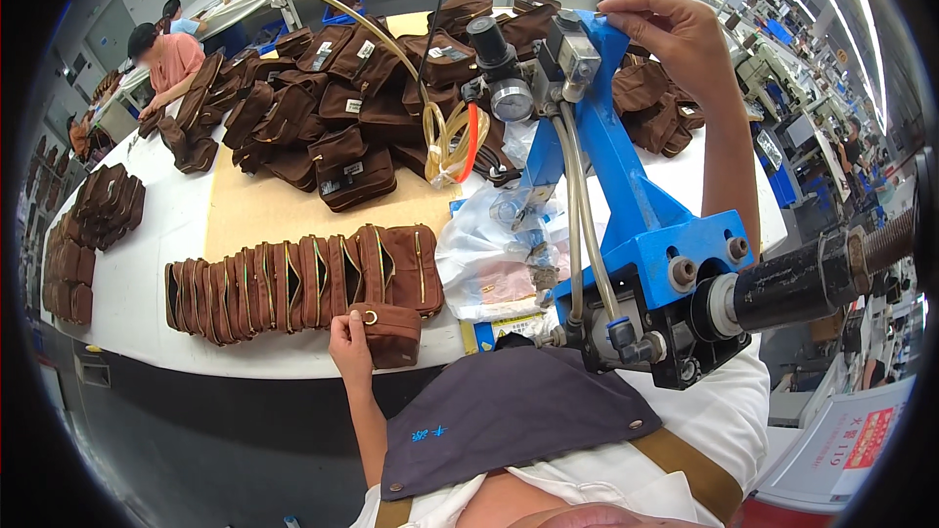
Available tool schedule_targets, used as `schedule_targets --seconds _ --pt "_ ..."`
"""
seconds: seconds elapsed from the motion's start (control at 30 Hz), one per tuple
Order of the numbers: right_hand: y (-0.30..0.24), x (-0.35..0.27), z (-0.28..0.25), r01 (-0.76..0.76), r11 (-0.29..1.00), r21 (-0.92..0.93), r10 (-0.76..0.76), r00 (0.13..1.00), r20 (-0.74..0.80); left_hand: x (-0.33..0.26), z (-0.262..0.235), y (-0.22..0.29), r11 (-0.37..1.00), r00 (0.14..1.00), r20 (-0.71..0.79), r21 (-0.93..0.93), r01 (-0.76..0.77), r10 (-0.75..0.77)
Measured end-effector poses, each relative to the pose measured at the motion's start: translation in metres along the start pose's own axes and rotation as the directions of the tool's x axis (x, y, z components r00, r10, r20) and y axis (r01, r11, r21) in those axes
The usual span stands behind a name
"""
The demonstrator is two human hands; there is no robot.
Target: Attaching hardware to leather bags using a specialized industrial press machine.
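My left hand [352, 344] grips the end of a small brown zip pouch [393, 340] by the table's near edge; a metal D-ring shows beside my thumb. Right behind it stands a row of similar brown pouches [279, 284], upright side by side, several with their zips undone. My right hand [675, 34] is raised at the top of a blue press machine [636, 196], thumb and fingers pinched together at its upper end. Whatever lies between those fingertips is too small to make out.
Brown bags [352, 171] lie heaped across the back of the white table [127, 308], with more stacks [70, 279] at the far left. A pressure gauge [512, 100], coiled hose [450, 142] and plastic bag [489, 244] are mid-table. A co-worker [176, 64] stands far left.
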State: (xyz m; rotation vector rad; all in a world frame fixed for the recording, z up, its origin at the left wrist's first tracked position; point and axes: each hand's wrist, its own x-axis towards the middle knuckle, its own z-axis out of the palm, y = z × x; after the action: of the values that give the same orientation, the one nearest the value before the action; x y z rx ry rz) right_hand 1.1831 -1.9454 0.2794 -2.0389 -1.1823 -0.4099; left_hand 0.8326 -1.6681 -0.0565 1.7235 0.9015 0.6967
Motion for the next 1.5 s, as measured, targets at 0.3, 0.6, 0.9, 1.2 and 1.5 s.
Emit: schedule_targets --seconds 0.3,0.6,0.9,1.2,1.5 --pt "-0.008 -0.013 -0.013 0.150 0.984 -0.095 -0.152 0.988 -0.015 -0.008 0.007 0.012 0.998 0.998 -0.016 -0.003 -0.065 0.065" --pt "-0.004 -0.012 -0.001 0.096 0.995 0.004 -0.094 0.984 -0.149 -0.015 0.002 0.003 0.999 0.996 -0.089 0.018 -0.030 0.032" --pt "0.000 -0.018 -0.003 0.202 0.977 -0.062 -0.200 0.979 0.030 -0.020 0.005 0.010 1.000 0.996 -0.084 0.006 -0.014 0.015" --pt "-0.003 -0.033 0.017 0.230 0.972 -0.045 -0.233 0.928 -0.291 -0.036 0.008 0.035 0.951 0.992 0.121 -0.300 0.068 -0.033" --pt "0.080 -0.107 0.022 -0.366 0.877 0.311 0.349 0.931 0.110 -0.093 0.011 0.063 0.942 0.987 0.154 -0.323 0.094 -0.046"
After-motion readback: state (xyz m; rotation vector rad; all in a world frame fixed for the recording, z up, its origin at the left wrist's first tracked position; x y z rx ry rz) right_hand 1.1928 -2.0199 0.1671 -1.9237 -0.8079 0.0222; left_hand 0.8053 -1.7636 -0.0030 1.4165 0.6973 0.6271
